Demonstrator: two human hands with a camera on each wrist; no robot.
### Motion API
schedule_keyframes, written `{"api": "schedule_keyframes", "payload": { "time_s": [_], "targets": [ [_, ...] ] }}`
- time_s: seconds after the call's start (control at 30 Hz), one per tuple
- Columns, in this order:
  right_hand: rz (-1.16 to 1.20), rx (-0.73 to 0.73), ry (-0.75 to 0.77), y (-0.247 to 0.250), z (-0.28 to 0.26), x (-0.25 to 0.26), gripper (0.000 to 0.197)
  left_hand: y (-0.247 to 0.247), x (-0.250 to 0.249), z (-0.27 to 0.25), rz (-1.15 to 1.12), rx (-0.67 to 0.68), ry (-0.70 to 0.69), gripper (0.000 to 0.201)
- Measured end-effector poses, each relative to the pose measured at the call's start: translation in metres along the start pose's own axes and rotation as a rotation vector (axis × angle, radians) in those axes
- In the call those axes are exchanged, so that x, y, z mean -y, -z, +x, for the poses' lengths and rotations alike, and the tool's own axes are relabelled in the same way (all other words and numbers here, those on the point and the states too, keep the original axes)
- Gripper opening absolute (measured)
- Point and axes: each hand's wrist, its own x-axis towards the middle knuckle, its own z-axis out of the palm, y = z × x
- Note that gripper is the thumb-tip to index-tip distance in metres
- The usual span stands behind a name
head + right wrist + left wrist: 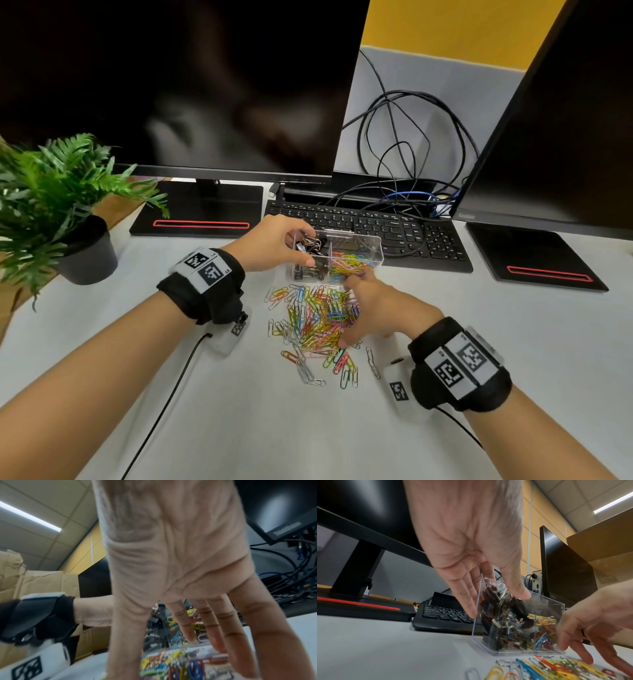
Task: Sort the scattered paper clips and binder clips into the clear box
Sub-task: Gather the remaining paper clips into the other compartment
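Note:
The clear box (375, 245) stands in front of the keyboard, split into compartments. Black binder clips (310, 245) fill its left part, coloured paper clips (352, 263) its right part. My left hand (305, 247) grips the box's left end, thumb on the near wall and fingers on the far wall; in the left wrist view the left hand (498, 604) spans the box (544, 604). A pile of coloured paper clips (308, 325) lies on the table just in front of the box. My right hand (352, 313) rests on the pile's right side with straight, spread fingers (217, 642).
A black keyboard (411, 233) lies right behind the box. Monitor bases stand at the left (198, 212) and right (534, 257). A potted plant (51, 205) sits at the far left. Tangled cables (411, 154) hang behind the keyboard. A few stray clips (371, 363) lie nearer me.

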Motion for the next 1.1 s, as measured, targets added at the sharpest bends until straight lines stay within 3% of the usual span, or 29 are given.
{"api": "schedule_keyframes", "payload": {
  "time_s": [0.1, 0.23, 0.43, 0.77, 0.97, 1.1],
  "targets": [
    [-0.03, 0.018, 0.054, -0.002, 0.006, 0.007, 0.083, 0.0, 0.001, 0.0, 0.0, 0.003, 0.002, 0.053],
    [-0.063, -0.036, 0.142, -0.002, 0.011, 0.01, 0.05, 0.0, 0.0, 0.0, -0.011, 0.003, 0.005, 0.053],
    [0.058, -0.104, 0.189, 0.002, 0.011, 0.003, 0.013, 0.0, 0.0, 0.0, -0.014, 0.006, 0.009, 0.055],
    [0.398, -0.299, 0.102, 0.03, 0.013, -0.013, 0.019, -0.001, 0.002, 0.001, -0.019, 0.005, 0.014, 0.052],
    [0.493, -0.504, 0.093, 0.064, 0.018, -0.019, 0.01, -0.001, 0.001, 0.001, -0.017, 0.007, 0.015, 0.052],
    [0.473, -0.535, 0.083, 0.075, 0.029, -0.015, 0.013, -0.001, 0.001, 0.002, -0.028, 0.006, 0.018, 0.053]
  ]
}}
